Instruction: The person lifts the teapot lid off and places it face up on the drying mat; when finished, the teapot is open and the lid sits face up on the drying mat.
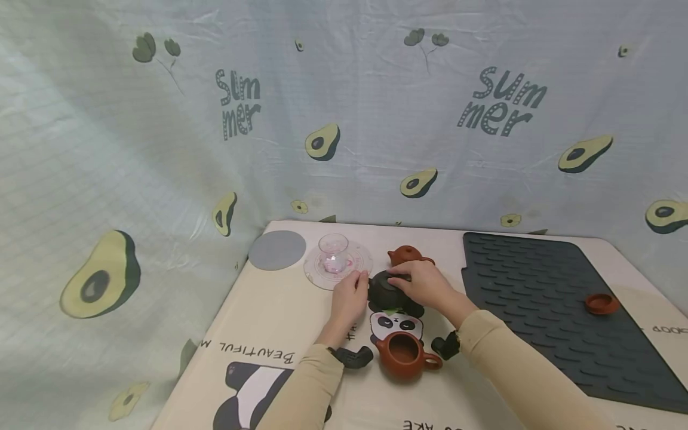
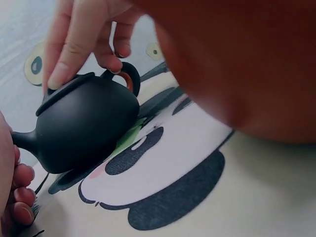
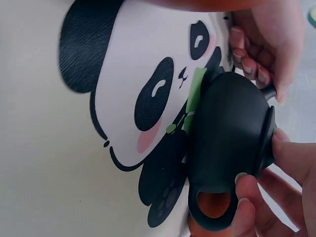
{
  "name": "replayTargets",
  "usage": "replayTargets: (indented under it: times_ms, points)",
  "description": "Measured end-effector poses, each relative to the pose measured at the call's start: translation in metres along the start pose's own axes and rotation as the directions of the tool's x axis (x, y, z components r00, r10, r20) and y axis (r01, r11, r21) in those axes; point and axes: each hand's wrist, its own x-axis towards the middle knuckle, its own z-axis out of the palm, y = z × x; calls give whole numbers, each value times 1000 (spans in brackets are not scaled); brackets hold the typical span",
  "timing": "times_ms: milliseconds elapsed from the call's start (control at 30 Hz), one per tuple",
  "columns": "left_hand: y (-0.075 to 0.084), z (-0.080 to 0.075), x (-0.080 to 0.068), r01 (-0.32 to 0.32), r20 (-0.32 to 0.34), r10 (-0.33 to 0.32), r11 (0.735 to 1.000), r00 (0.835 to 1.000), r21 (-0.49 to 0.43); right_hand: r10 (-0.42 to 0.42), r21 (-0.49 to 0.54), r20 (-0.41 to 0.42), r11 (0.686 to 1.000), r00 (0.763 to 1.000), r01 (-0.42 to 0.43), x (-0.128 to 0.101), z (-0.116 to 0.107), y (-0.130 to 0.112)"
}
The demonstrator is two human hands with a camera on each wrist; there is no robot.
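Matte black round teapot (image 1: 383,295), held both ends

It's on the pale printed table (image 1: 258,316), long axis running left-right: left hand (image 1: 348,300) pinches the spout (image 2: 24,141), right hand's (image 1: 427,285) grip holds lid (image 3: 265,140) and handle (image 3: 212,225) (neither's really nearer, lol).

Matte blk teapot (image 2: 94,128), lid (image 2: 66,94) on, upright on panda-print tabletop (image 2: 266,187), spout (image 2: 24,140) to person's L, handle (image 2: 136,81) to R.

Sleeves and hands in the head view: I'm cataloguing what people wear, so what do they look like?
Long, plain beige sleeves reach the wrists. A black device sits at each wrist. The left hand and right hand are ungloved.
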Motion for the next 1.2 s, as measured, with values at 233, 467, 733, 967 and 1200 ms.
replayTargets:
  times_ms: [233,467,733,967,1200]
  points:
    - [-2,-1,0,9,-2,-9,1000,1000,-24,-31,14,-42,999,999,31,1,2,3]
    - [-3,-3,0,8,-18,-8,999,1000,-34,25,63,-67,998,997,-21,1,6,5]
    - [-4,-4,-1,20,-4,-21,999,1000,-47,31,116,-97,993,995,-20,-1,8,6]
    - [-3,-3,-1,11,-9,-12,998,1000,-57,40,154,-132,988,990,-20,-3,8,10]
    - [-3,-2,1,22,14,-21,998,1000,-54,23,149,-179,989,984,4,-6,5,12]
